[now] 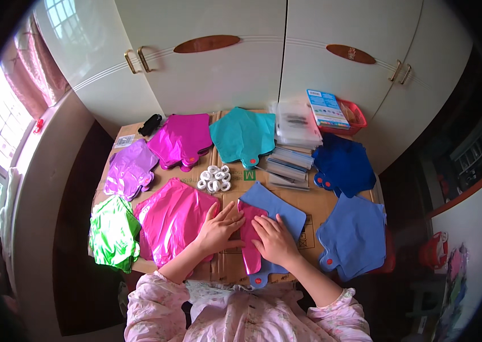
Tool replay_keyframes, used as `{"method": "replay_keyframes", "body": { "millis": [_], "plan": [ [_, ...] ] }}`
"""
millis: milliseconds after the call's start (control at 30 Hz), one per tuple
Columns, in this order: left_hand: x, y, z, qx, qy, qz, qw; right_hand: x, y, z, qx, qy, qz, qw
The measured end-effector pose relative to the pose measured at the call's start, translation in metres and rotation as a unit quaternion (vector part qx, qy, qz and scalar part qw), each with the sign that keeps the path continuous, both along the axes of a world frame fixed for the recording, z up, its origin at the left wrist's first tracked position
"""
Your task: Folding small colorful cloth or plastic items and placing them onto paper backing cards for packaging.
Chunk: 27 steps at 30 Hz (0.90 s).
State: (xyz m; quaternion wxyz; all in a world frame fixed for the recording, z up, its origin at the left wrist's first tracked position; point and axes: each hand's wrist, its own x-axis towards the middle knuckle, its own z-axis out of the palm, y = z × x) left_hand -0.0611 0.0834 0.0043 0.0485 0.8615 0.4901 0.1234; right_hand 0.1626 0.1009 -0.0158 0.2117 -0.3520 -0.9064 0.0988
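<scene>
A pink foil balloon (251,251), folded into a narrow strip, lies on a flat periwinkle-blue foil balloon (288,212) in front of me. My left hand (218,229) is open, its outstretched fingers reaching the strip's left edge. Across the strip's right side lies my open right hand (275,236), fingers spread and pressing it flat. The blue balloon's round tab with a red dot (258,281) pokes out near the table's front edge. Left of my left hand is a stack of shiny pink foil balloons (172,219). To the right lies a stack of periwinkle-blue balloons (352,236).
Around the cardboard-covered top (226,202) are green (114,233), lilac (131,168), magenta (179,137), teal (243,135) and dark blue balloon stacks (343,165). White ribbon rolls (215,179), clear packets (289,165) and a red basket (355,117) stand farther back, before white cabinets (218,74).
</scene>
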Motion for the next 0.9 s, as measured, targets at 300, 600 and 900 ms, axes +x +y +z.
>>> {"method": "replay_keyframes", "body": {
  "millis": [300, 600, 900],
  "plan": [
    [0.013, -0.024, -0.004, -0.076, 0.073, -0.019, 0.994, 0.000, 0.001, 0.000, -0.010, -0.004, 0.001, 1.000],
    [0.024, -0.030, -0.002, -0.020, 0.132, -0.001, 0.991, -0.001, 0.000, 0.002, -0.003, -0.013, 0.005, 1.000],
    [0.023, -0.027, 0.006, -0.082, 0.104, -0.015, 0.991, 0.008, -0.031, 0.013, -0.025, -0.067, 0.107, 0.992]
  ]
}}
